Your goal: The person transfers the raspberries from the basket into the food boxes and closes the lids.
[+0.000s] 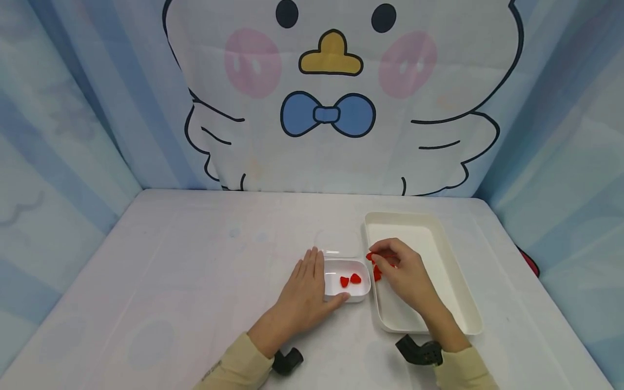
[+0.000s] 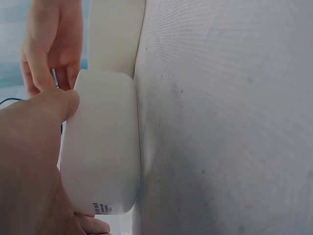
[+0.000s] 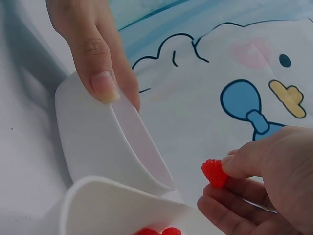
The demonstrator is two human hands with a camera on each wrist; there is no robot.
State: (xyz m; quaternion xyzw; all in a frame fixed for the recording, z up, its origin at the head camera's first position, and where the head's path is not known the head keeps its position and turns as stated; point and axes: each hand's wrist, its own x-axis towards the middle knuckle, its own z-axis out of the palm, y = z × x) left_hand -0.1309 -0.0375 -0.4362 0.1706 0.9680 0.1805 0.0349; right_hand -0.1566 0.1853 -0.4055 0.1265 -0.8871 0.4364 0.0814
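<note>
My left hand [image 1: 306, 290] holds a small white plastic box [image 1: 359, 297] at its left side, fingers along the wall and thumb over the near rim. Two red raspberries [image 1: 356, 278] lie inside the box. Between thumb and fingertips my right hand [image 1: 407, 277] pinches another raspberry [image 3: 214, 172], whose bumpy surface shows in the right wrist view. It hangs over the left edge of a larger cream tray [image 1: 455, 292], close to the box. More raspberries [image 1: 377, 273] lie in the tray by that edge, partly hidden under the right hand.
A clear lid [image 1: 336, 253] stands out behind the box. The box and tray sit side by side on a white cloth-covered table [image 1: 185, 271]. Printed curtains [image 1: 326, 162] close off the back and both sides. Each wrist wears a black camera mount [image 1: 287, 362].
</note>
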